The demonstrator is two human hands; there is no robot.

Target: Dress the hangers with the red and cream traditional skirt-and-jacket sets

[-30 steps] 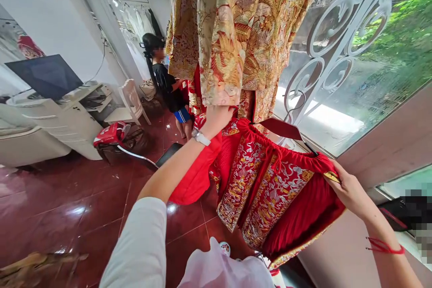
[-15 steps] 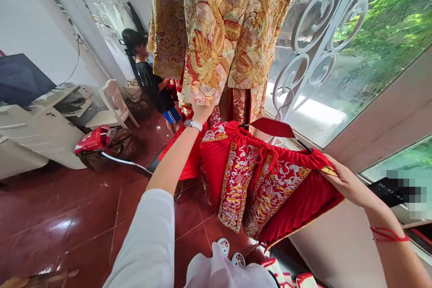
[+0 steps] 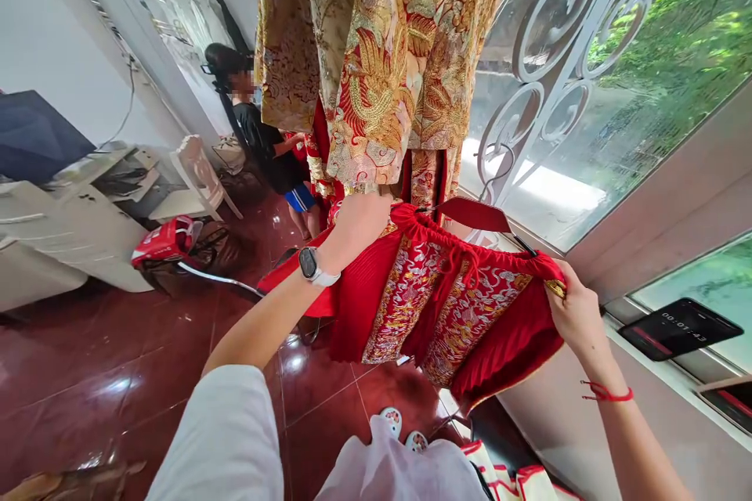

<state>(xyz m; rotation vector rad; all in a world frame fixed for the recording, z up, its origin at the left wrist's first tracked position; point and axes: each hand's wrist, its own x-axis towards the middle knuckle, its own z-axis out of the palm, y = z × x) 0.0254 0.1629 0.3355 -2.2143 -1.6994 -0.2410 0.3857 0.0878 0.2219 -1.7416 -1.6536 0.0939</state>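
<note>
Red pleated skirt (image 3: pixel 446 305) with gold embroidered panels, stretched across frame centre. Left hand (image 3: pixel 358 223) grip closed on its waistband at left end, right hand (image 3: pixel 573 313) pinching right end. Gold robe (image 3: pixel 381 55) hangs above.

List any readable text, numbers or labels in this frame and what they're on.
"00:10:4-" roughly: pale timer digits on the black phone lying on the window sill; last digits too blurred to be sure.
White marks on the red bag on the floor: too small to read.
Dark smartwatch on the left wrist: face shows nothing legible.
Red embroidered skirt: patterns only, no text.
</note>
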